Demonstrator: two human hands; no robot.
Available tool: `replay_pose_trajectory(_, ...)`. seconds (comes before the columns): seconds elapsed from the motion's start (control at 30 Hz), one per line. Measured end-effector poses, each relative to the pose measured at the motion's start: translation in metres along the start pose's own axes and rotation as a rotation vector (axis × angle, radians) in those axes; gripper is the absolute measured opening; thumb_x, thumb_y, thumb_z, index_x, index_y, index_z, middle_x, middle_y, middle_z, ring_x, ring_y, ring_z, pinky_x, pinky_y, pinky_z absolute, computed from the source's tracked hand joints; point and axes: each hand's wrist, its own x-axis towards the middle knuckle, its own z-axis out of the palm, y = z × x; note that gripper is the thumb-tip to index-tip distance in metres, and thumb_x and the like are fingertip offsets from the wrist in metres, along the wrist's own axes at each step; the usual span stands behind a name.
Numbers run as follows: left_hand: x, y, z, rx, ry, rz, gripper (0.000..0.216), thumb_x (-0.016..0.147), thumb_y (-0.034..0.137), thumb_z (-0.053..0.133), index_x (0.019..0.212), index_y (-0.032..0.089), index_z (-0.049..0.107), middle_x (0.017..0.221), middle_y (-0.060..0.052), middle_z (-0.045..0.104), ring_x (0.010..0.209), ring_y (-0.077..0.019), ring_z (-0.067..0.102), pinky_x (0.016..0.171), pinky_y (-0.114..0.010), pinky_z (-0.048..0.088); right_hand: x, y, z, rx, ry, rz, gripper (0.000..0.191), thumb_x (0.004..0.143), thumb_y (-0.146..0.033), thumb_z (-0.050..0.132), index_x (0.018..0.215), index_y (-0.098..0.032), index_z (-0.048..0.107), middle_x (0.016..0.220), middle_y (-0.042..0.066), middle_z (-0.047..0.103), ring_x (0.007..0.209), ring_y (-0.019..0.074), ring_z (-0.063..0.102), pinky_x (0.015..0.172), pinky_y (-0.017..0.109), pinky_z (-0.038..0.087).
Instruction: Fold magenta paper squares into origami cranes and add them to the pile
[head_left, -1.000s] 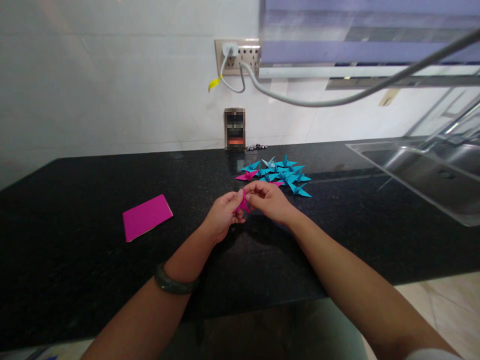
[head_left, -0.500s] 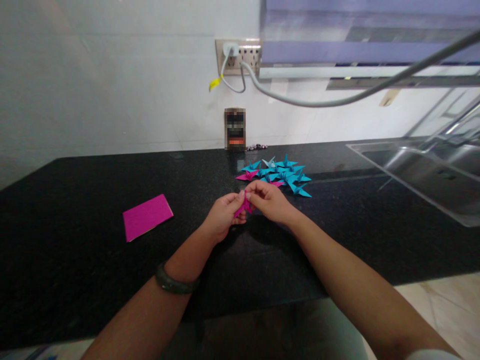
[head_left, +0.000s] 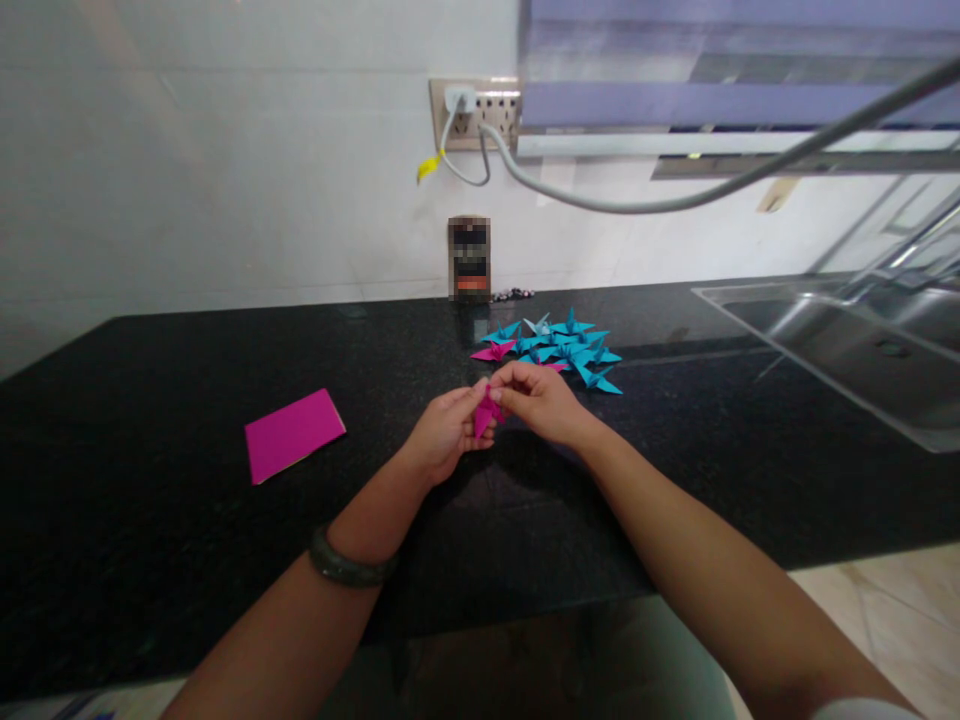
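Between my two hands, above the black counter, is a small folded piece of pink paper with a point hanging downward. My left hand pinches it from the left, thumb on top and fingers curled behind. From the right, my right hand grips its upper edge between thumb and forefinger. Fingers cover part of the paper. Just beyond my hands lies a group of several blue paper cranes, with a pale crane at the back and a pink crane at the left; another pink one is partly hidden by my right hand.
A stack of pink paper lies on the black counter to the left. Against the wall stands a phone-shaped blurred object with a beaded strand beside it. A steel sink is at the right; a grey cable hangs above.
The pink paper between my fingers has turned a little, its broad side and lower point now showing more. Both hands keep nearly the same place.
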Motion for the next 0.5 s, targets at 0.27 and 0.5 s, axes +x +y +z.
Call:
replay_pose_trajectory(0.27, -0.0001, 0.0005, 0.0010, -0.010, 0.025, 0.006, 0.033, 0.069, 0.047, 0.060, 0.079, 0.016, 0.054, 0.057, 0.001, 0.058, 0.045, -0.0078, 0.054, 0.045, -0.020, 0.045, 0.0006, 0.0003, -0.0001, -0.059, 0.018, -0.023, 0.013, 0.074, -0.027, 0.056, 0.072, -0.014, 0.055, 0.061, -0.001, 0.054, 0.055, 0.0088, 0.048, 0.054, 0.023, 0.040)
replay_pose_trajectory(0.5, -0.0003, 0.0011, 0.0030, 0.059, 0.062, 0.021, 0.033, 0.069, 0.047, 0.061, 0.074, 0.015, 0.054, 0.056, 0.001, 0.058, 0.044, -0.0073, 0.053, 0.046, -0.020, 0.045, 0.0000, -0.0011, 0.0025, -0.055, 0.028, -0.016, 0.010, 0.072, -0.024, 0.055, 0.073, -0.014, 0.055, 0.064, -0.001, 0.056, 0.057, 0.0097, 0.051, 0.056, 0.024, 0.042)
